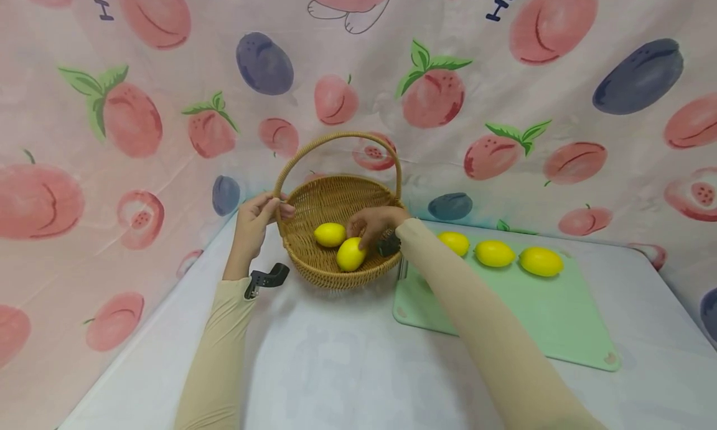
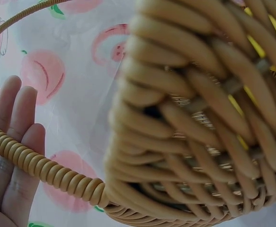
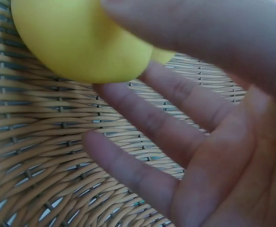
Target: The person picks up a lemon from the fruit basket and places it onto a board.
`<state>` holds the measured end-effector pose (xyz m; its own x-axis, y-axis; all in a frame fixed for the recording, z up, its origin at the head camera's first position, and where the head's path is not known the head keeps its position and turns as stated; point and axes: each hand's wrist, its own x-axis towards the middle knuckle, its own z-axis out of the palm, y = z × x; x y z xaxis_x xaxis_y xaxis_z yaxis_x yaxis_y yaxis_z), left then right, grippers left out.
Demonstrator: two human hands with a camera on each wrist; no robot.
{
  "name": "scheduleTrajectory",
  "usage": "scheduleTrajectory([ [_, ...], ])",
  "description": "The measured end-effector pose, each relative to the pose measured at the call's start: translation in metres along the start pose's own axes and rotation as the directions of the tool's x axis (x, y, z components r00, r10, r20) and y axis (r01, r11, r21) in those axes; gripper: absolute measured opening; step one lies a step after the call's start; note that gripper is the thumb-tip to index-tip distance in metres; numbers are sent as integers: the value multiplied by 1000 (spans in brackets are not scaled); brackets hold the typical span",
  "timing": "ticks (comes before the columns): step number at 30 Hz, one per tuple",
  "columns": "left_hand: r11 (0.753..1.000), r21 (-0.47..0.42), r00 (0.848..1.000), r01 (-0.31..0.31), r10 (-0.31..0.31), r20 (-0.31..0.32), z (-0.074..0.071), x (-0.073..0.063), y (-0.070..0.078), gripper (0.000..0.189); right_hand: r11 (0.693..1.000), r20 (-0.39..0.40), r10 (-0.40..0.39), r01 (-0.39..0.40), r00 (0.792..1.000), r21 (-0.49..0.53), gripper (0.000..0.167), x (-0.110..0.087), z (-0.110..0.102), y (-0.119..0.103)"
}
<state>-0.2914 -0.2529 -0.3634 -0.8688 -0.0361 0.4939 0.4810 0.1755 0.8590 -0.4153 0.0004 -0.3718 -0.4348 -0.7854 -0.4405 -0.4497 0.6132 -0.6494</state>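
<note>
A wicker basket point(image 1: 342, 193) is sitting on a white counter point(image 1: 325, 368), its arched handle point(image 1: 336, 135) standing up in front of a pale pink fabric backdrop point(image 1: 364, 63). R hand point(image 1: 375, 221) is reaching into the basket from its R side, thumb + fingertips pinching a yellow lemon point(image 1: 351, 256) nr the basket's front wall; in the R wrist cam the lowest visible finger is extending apart from the lemon. A 2nd lemon point(image 1: 329, 234) is lying in the basket, just behind & L of the pinched one. L hand point(image 1: 254, 224) is resting at the basket's L side, its fingers lying nearly straight and slightly spread, w/ the handle's lower end running across them; can't tell how firmly they're pressing. Just R of the basket, a light green board point(image 1: 560, 318) is lying flat, w/ 3 more lemons point(image 1: 495, 254) sitting in a row along its back edge. R arm's beige sleeve point(image 1: 476, 305) is crossing over that board, hiding part of it. In front of the basket the counter is looking smooth, w/ soft grey shadows. Behind & L of the basket the backdrop is hanging a bit creased, showing pink fruit, dk blue fruit, green leaves & cut-off lettering up top.
</note>
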Motion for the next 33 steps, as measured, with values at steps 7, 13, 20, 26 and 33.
scheduleTrajectory([
  [7,1000,-3,1000,3,-3,2,0,1,0,22,999,17,-40,40,999,-17,42,0,1,-2],
  [13,1000,-1,1000,5,-5,3,0,1,-1,22,998,19,-64,64,998,21,38,2,3,-3],
  [20,1000,4,1000,5,-5,-2,-1,0,0,23,996,45,-76,74,996,47,41,3,4,-6],
  [26,1000,-4,1000,5,-5,-1,-1,0,-1,22,998,77,-46,43,996,42,45,2,5,-9],
  [33,1000,1,1000,12,-12,-3,-1,-1,-1,22,1000,112,-19,18,994,17,47,2,6,-10],
])
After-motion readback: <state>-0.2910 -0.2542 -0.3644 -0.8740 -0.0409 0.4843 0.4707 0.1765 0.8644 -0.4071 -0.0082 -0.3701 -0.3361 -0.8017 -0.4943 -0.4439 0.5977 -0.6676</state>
